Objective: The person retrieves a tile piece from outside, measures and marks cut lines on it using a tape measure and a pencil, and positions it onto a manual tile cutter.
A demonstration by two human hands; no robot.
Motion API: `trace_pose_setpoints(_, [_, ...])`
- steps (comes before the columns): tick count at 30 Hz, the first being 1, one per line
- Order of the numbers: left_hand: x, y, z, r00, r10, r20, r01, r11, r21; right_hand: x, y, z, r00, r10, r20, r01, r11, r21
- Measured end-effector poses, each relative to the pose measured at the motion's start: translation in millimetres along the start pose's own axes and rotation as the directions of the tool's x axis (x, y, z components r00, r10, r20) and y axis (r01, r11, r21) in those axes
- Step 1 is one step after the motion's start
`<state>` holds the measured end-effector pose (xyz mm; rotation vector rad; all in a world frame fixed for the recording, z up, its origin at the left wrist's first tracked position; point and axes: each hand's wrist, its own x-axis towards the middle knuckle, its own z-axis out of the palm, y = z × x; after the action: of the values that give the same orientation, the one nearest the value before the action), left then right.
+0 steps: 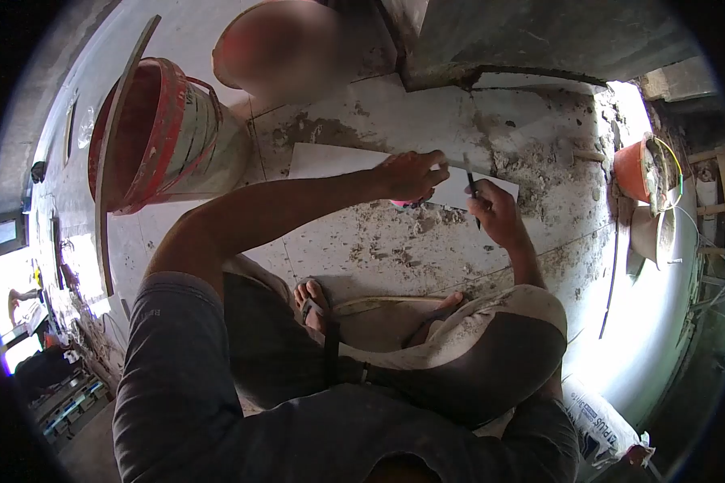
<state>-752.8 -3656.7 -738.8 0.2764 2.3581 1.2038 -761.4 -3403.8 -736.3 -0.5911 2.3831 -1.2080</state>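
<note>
A long white strip [338,159] lies across the dirty tiled floor in front of me. My left hand [413,175] is over its middle, fingers bent; a small pink and dark object [407,203] shows beneath the palm, partly hidden, and I cannot make out whether the fingers hold it. Near the strip's right end, my right hand [494,211] is closed around a thin dark pen-like tool [471,183], which slants upward with its tip over the strip.
A large red-rimmed bucket [165,137] stands at the left, a long board [121,145] leaning across it. Behind the strip is a blurred round container [270,48]. At the right hangs or stands an orange bucket [632,171]. Crumbled debris [391,249] lies near my feet.
</note>
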Motion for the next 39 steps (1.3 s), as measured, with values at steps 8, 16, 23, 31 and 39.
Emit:
trace_pose_setpoints(8, [-10.6, 15.9, -11.2, 0.996, 0.086, -0.016, -0.073, 0.923, 0.378, 5.8, -15.0, 7.9, 0.989, 0.022, 0.148, -0.027, 0.999, 0.038])
trace_pose_setpoints(16, [-12.5, 10.2, -4.8, 0.987, 0.15, 0.057, -0.16, 0.907, 0.389, 7.2, -25.7, 14.2, 0.978, 0.081, 0.193, -0.095, 0.993, 0.064])
trace_pose_setpoints(23, [-11.8, 13.0, -3.8, 0.982, 0.128, 0.141, -0.177, 0.888, 0.424, 3.2, -25.1, 19.3, 0.992, 0.053, 0.117, -0.048, 0.998, -0.04])
trace_pose_setpoints(31, [12.0, -30.7, -14.7, 0.894, 0.442, -0.077, -0.35, 0.795, 0.496, -7.5, -0.6, -2.8, 0.984, -0.066, -0.164, 0.032, 0.979, -0.201])
trace_pose_setpoints(39, [22.4, -23.3, -20.8, 0.983, 0.131, -0.125, -0.171, 0.903, -0.395, -8.5, -28.3, -25.1, 0.87, 0.087, -0.485, 0.355, 0.573, 0.739])
